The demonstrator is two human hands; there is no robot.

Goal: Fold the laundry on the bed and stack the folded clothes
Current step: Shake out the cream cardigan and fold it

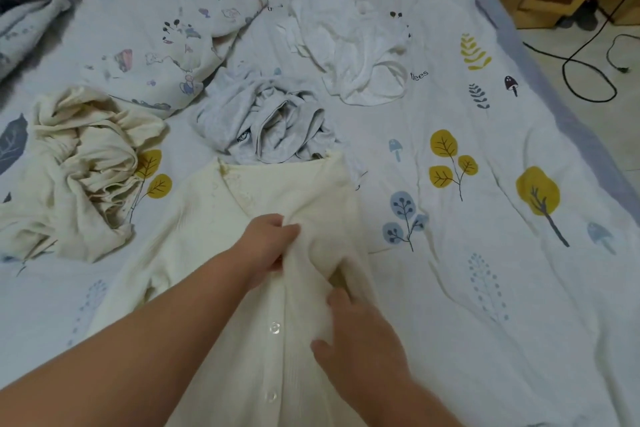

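Two bare hands work a cream cardigan [242,253] spread on the bed [485,288] right in front of the person; the left hand [273,243] has its fingers curled tight round a bunched fold of the ribbed knit near the middle of the garment, lifting it slightly; the right hand [360,333] lies just beside it, nearer the person, fingers loosely bent and pressing into the same fold, though whether it truly pinches the cloth I cannot tell; a row of clear round buttons [274,328] runs down the placket between the two forearms; beyond the collar, touching it, sits a crumpled grey garment [270,118]; a rumpled white top [353,48] lies farther back, a wadded cream piece [83,166] to the left, a printed pale cloth [180,45] behind that; the right side of the bed offers a broad stretch of bare sheet, soft cotton printed with yellow trees and blue leaves, ending at a lilac edge; past it, pale floor with a looping black cable [581,66]
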